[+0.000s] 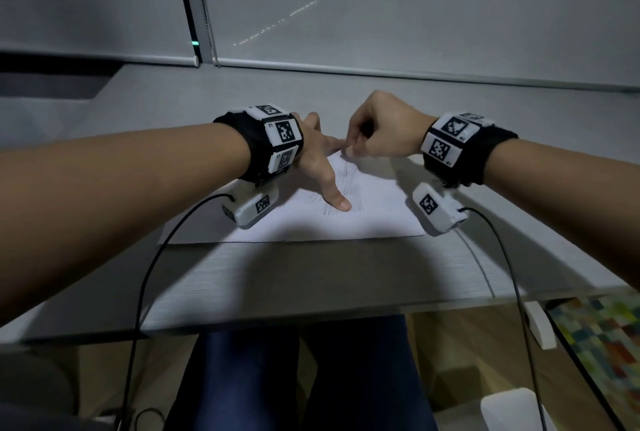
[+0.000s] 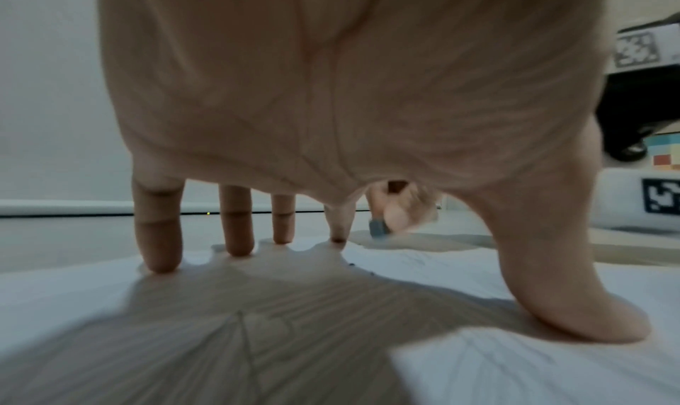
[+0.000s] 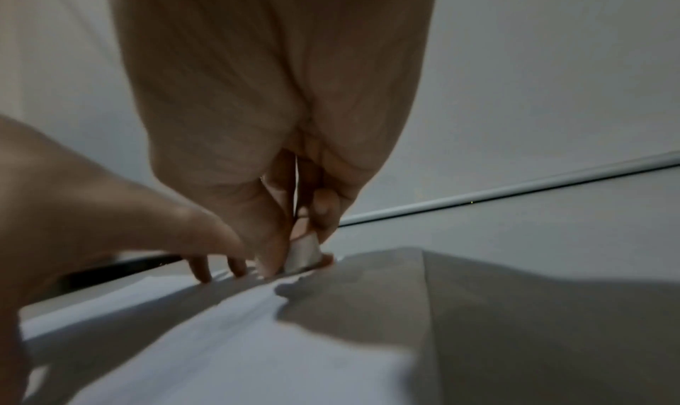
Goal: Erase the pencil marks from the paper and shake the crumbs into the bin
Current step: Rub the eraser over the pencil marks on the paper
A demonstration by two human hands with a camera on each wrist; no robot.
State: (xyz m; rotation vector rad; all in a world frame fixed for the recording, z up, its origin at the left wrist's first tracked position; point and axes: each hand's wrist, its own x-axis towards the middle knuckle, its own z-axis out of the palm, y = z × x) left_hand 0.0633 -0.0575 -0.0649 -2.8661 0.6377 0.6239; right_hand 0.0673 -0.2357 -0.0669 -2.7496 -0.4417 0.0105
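Lap: we're seeing dark blue trousers (image 1: 311,378) nearest us, under the desk edge, w/ two black cables (image 1: 138,292) hanging down from the wrist units.
Desk: grey desk (image 1: 311,278) is running under both forearms.
Paper: white paper (image 1: 374,219) is lying flat on the desk, under and betw. the two hands; near edge is sitting closer to us than either hand.
Pencil marks: faint grey pencil marks (image 1: 343,174) are showing on the paper just right of the L thumb and below the R hand.
L hand: left hand (image 1: 320,160) is spreading flat-fingered over the paper, palm arched; we're seeing thumb and fingertips (image 2: 160,263) pressing down on the sheet in the L wrist view. Fingers straight, gripping nothing.
R hand: right hand (image 1: 379,132) is curling, knuckles up, just right of the L index finger, tips nearly touching it.
Eraser: small pale eraser (image 3: 303,254) is being pinched betw. the R thumb and fingers, its lower end meeting the paper at the far edge, right by the L fingertips. In the L wrist view we're seeing it (image 2: 379,228) as a greyish block beyond the L index.
Far side: window blind (image 1: 415,14) is hanging beyond the hands, past the desk's far edge.
Bin: can't tell where it is.
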